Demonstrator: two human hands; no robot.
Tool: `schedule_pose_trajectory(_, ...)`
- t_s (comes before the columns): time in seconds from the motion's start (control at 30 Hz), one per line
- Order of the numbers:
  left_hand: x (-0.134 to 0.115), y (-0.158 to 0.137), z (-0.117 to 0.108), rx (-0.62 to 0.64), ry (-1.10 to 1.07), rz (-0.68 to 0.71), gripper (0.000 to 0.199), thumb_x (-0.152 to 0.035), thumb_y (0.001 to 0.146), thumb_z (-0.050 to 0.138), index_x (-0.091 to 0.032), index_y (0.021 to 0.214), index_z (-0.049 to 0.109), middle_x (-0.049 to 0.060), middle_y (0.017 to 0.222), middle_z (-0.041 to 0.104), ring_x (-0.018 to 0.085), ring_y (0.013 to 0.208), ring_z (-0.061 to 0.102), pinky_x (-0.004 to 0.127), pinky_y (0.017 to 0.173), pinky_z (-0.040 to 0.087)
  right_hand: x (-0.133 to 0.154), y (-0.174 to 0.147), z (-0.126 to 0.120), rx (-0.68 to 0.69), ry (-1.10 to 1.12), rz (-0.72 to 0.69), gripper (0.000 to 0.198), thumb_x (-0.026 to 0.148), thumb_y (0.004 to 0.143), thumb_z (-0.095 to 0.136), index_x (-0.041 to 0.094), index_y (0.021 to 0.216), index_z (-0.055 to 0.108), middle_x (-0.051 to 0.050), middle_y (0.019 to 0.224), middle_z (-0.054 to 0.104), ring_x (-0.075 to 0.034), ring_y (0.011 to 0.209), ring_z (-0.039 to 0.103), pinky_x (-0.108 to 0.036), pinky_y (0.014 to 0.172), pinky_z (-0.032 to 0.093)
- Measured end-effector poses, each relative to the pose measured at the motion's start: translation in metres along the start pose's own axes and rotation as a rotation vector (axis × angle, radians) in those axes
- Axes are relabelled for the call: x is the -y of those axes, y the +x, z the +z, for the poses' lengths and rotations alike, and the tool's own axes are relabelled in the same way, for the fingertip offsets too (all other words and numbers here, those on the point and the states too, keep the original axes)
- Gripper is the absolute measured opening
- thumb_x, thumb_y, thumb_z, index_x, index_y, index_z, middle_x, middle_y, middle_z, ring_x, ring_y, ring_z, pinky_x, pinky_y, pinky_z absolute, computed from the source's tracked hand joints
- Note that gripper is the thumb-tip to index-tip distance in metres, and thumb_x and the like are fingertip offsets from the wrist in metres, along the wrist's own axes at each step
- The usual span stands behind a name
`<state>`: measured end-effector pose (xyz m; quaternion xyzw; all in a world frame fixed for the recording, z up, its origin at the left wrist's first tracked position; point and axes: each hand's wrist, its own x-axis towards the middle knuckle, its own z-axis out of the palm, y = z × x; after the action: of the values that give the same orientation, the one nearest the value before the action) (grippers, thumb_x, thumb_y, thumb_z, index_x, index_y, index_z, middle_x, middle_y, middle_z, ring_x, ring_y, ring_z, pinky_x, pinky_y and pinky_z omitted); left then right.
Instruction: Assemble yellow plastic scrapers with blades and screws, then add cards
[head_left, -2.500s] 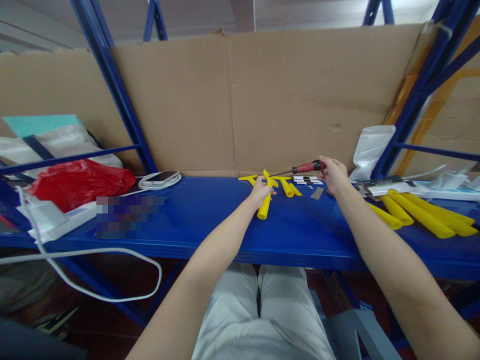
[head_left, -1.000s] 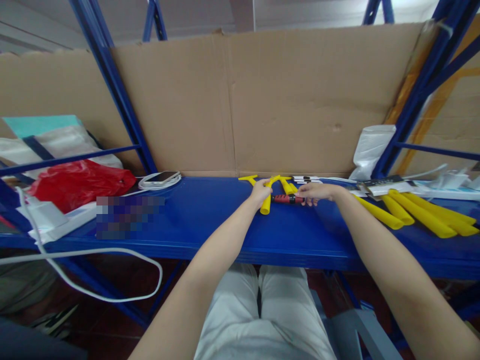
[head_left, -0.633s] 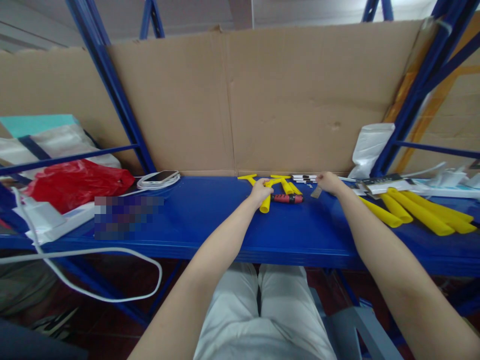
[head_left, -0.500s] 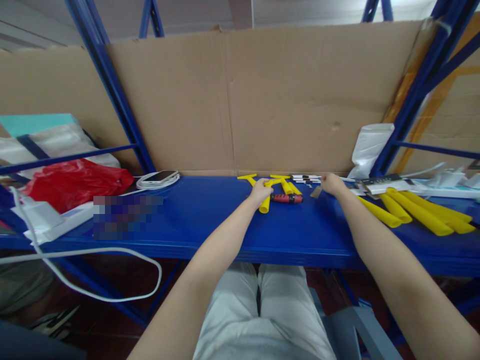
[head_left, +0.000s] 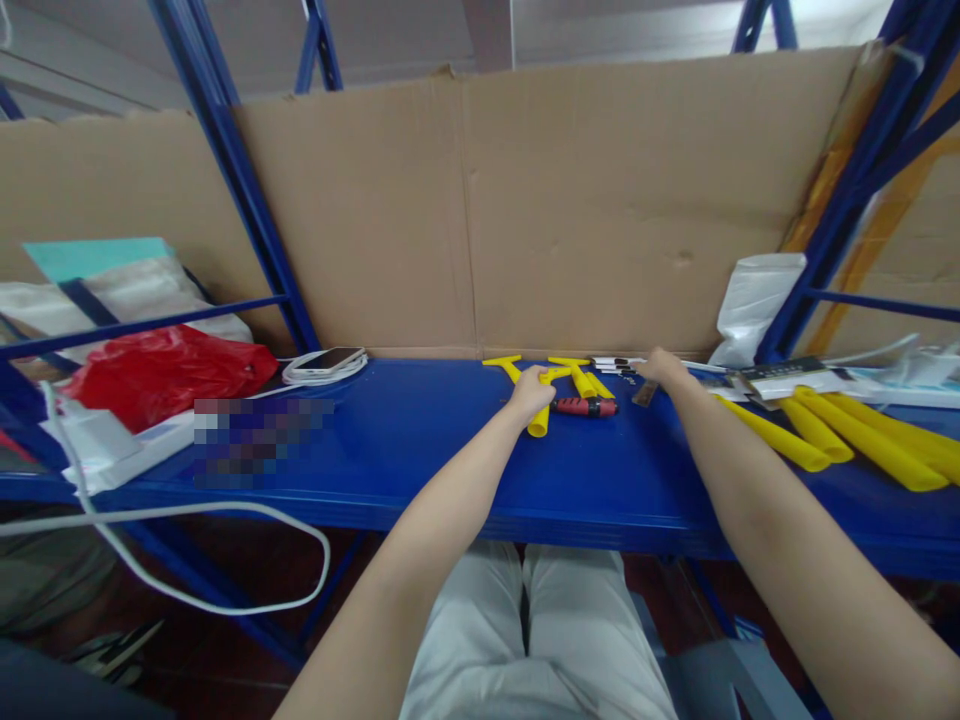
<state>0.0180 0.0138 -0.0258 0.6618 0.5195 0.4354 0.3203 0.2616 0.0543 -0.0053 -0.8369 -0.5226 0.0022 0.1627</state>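
Apparently partway: one yellow piece held, others lying about

My left hand is closed around a yellow T-shaped piece, a little right of the frame's centre, its tube end pointing towards the front edge of the worktop. Just to its right lies a red-and-black tool handle, with neither hand on it; whatever extends from its left end is hidden behind my left hand.

My right hand, right of centre, has its fingers curled down near the back. I cannot tell how far open they are or whether they have hold of anything. A small flat plate sits right by them, and small black-and-white pieces lie to their left.

I'd judge the work only partly done. Another yellow piece with a crossbar rests behind my left hand, though nothing shows whether it is finished. What seems left is the piece I hold, the loose plate, and perhaps the yellow tubes at the lower right, which neither hand grips.
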Motion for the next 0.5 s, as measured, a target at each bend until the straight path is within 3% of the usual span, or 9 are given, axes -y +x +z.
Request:
schedule_pose_trajectory(0.2,-0.002,-0.002,0.000,-0.032,0.021,0.029,0.048,0.005,0.063,0.054,-0.010,0.108,0.061,0.014,0.117,0.061,0.022,0.110,0.055,0.029,0.095,0.039,0.017,0.000,0.008,-0.003,0.132,0.129,0.070,0.055,0.076,0.052,0.005,0.125,0.047,-0.028,0.125,0.051,-0.036,0.123,0.043,-0.053,0.093,0.038)
schedule_pose_trajectory(0.4,0.001,0.001,0.001,-0.025,-0.025,0.028,0.048,0.005,0.061,0.054,-0.011,0.106,0.061,0.013,0.120,0.060,0.020,0.113,0.053,0.026,0.096,0.037,0.032,-0.013,0.010,-0.092,0.186,0.168,0.056,0.028,0.078,0.055,0.003,0.126,0.042,-0.027,0.124,0.051,-0.033,0.123,0.043,-0.050,0.099,0.031)
schedule_pose_trajectory(0.5,0.002,0.001,0.002,-0.036,-0.033,0.033,0.047,0.005,0.062,0.054,-0.012,0.105,0.061,0.012,0.118,0.060,0.020,0.112,0.053,0.026,0.095,0.037,0.032,-0.016,0.009,-0.173,0.212,0.140,0.052,0.026,0.076,0.058,0.004,0.122,0.045,-0.027,0.122,0.052,-0.032,0.122,0.043,-0.049,0.100,0.030)
